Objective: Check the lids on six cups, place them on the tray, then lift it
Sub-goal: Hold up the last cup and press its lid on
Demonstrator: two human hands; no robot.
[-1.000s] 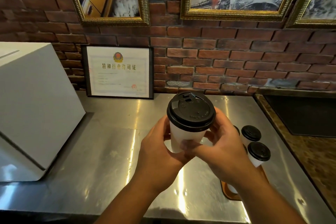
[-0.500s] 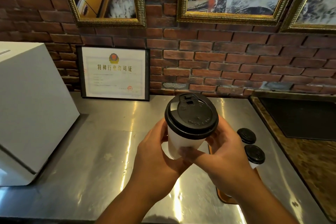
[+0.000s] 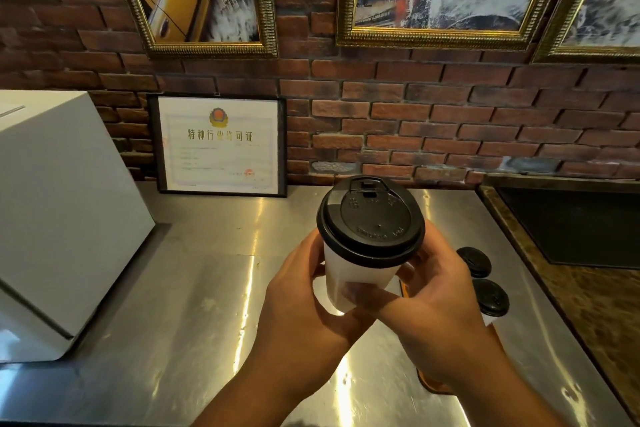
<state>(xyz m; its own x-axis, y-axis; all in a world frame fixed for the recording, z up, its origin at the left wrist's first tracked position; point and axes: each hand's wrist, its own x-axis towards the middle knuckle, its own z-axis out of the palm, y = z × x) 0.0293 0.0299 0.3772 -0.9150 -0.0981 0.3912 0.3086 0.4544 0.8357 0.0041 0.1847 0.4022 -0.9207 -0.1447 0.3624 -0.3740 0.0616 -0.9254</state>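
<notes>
Black lid (image 3: 370, 218) sits flush on the white cup (image 3: 356, 270), held aloft just left of the tray (image 3: 433, 386), left hand (image 3: 304, 305) and right hand (image 3: 440, 315) both wrapped round it. Lid check, seemingly; the next move calls for setting it upright on the tray.

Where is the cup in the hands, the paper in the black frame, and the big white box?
cup (image 3: 372, 220), head view, middle of its black lid.
framed paper (image 3: 220, 146), head view, middle of the sheet.
white box (image 3: 59, 211), head view, its big slanted side.
</notes>
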